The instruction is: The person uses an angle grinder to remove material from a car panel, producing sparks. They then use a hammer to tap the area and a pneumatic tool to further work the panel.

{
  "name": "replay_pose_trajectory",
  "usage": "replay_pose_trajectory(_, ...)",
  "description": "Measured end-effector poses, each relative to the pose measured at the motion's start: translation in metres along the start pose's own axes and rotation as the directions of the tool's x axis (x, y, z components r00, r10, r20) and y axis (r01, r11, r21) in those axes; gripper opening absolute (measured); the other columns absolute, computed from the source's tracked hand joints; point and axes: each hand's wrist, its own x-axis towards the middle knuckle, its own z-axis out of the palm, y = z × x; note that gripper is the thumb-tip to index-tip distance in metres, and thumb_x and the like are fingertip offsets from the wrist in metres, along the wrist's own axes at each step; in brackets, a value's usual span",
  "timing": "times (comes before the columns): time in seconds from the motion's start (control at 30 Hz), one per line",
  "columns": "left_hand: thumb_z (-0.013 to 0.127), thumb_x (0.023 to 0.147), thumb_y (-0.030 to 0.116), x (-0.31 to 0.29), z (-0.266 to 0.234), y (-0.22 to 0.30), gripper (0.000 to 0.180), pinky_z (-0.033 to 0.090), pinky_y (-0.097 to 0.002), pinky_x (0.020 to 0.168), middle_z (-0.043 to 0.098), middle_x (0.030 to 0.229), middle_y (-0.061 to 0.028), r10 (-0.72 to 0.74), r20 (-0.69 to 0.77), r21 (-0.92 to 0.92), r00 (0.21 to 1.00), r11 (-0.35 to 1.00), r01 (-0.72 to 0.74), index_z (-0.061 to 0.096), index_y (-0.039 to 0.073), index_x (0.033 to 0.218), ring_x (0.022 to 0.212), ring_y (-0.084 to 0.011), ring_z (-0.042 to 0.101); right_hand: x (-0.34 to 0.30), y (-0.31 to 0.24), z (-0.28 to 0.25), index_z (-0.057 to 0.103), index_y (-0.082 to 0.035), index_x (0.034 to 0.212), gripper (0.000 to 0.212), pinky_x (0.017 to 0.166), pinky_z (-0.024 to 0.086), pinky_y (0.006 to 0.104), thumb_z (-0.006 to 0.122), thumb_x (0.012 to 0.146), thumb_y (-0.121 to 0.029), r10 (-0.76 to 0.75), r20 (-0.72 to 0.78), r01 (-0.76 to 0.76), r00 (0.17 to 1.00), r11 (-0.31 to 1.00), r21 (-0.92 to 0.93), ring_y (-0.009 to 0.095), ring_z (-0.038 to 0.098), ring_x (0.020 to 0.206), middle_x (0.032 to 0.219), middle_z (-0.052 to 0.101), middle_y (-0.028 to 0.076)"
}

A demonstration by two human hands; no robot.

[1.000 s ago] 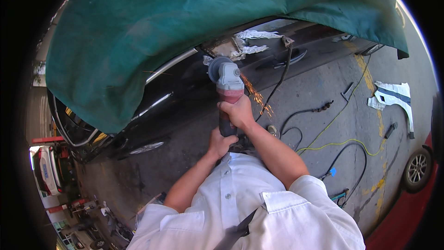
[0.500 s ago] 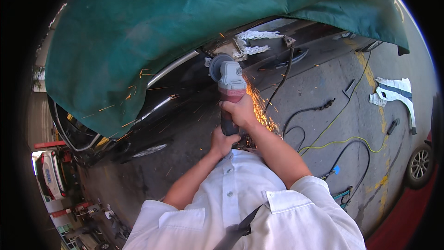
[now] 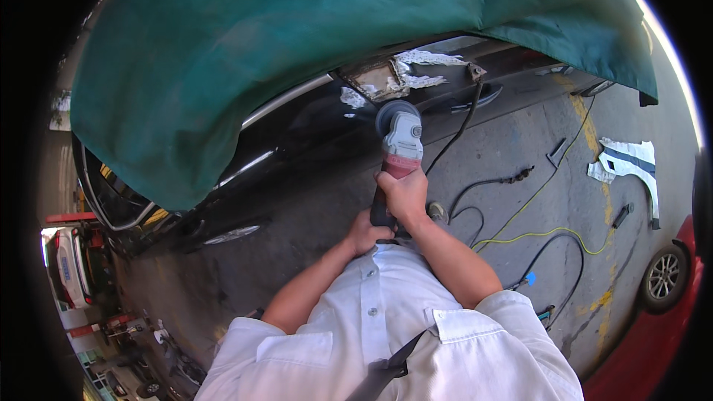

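Both my hands hold an angle grinder (image 3: 403, 145) with a grey head, a red band and a dark body. My right hand (image 3: 406, 194) wraps round it just behind the red band, and my left hand (image 3: 368, 232) grips its rear end near my shirt. The grinder's round disc (image 3: 388, 113) points away from me, close to the side of a black car (image 3: 304, 130). Beyond the disc is a bare, scraped metal patch (image 3: 377, 80) with ragged white edges. No sparks show. A green cover (image 3: 297, 37) drapes over the car.
On the floor to the right lie a black cable (image 3: 490, 177), a yellow-green hose (image 3: 520, 237) and a white-and-grey fender panel (image 3: 631, 167). A red car (image 3: 653, 327) with its wheel (image 3: 666, 276) stands at the right. A clamp-like fitting with a hanging cable (image 3: 476, 72) is at the car's side.
The sparks have stopped. The grinder and both hands have shifted right and slightly nearer to me, so the disc has come away from the bare metal patch, which shows more fully.
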Motion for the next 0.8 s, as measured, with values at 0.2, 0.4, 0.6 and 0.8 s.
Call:
replay_pose_trajectory(0.2, 0.073, 0.067, 0.01, 0.022, -0.011, -0.008, 0.028, 0.055, -0.0315, 0.075, 0.072, 0.087, -0.0069, 0.074, 0.115, -0.194, 0.991, 0.98, -0.05, 0.069, 0.002, 0.093, 0.08, -0.0172, 0.069, 0.014, 0.003, 0.019, 0.062, 0.006, 0.112, 0.052, 0.083, 0.056, 0.0422, 0.08, 0.075, -0.027, -0.123, -0.09, 0.093, 0.988, 0.955, -0.281, 0.035, 0.073, 0.088, 0.094, 0.074, 0.023)
replay_pose_trajectory(0.4, 0.073, 0.066, 0.011, 0.033, -0.011, -0.024, 0.028, 0.055, -0.0308, 0.073, 0.072, 0.083, -0.0081, 0.12, 0.174, -0.297, 0.978, 0.953, -0.064, 0.071, 0.0, 0.092, 0.077, -0.0179, 0.069, 0.013, -0.005, 0.027, 0.055, 0.01, 0.119, 0.062, 0.09, 0.056, 0.0456, 0.079, 0.074, -0.026, -0.113, -0.074, 0.071, 0.991, 0.899, -0.432, 0.043, 0.072, 0.099, 0.103, 0.073, 0.029)
replay_pose_trajectory(0.6, 0.073, 0.067, 0.01, 0.04, -0.009, -0.033, 0.027, 0.055, -0.0311, 0.07, 0.072, 0.081, -0.0082, 0.142, 0.216, -0.391, 0.966, 0.919, -0.047, 0.071, 0.0, 0.092, 0.073, -0.0189, 0.068, 0.01, -0.009, 0.033, 0.055, 0.01, 0.12, 0.063, 0.09, 0.056, 0.0453, 0.08, 0.074, -0.026, -0.123, -0.087, 0.071, 0.989, 0.888, -0.453, 0.043, 0.072, 0.101, 0.105, 0.073, 0.028)
replay_pose_trajectory(0.8, 0.071, 0.066, 0.01, 0.032, -0.01, -0.023, 0.027, 0.052, -0.0296, 0.065, 0.071, 0.079, -0.0091, 0.202, 0.148, -0.373, 0.968, 0.918, -0.135, 0.071, -0.001, 0.091, 0.069, -0.0175, 0.067, 0.009, -0.005, 0.04, 0.057, 0.009, 0.118, 0.058, 0.09, 0.056, 0.0435, 0.078, 0.075, -0.024, -0.114, -0.087, 0.063, 0.99, 0.891, -0.449, 0.04, 0.073, 0.1, 0.105, 0.073, 0.026)
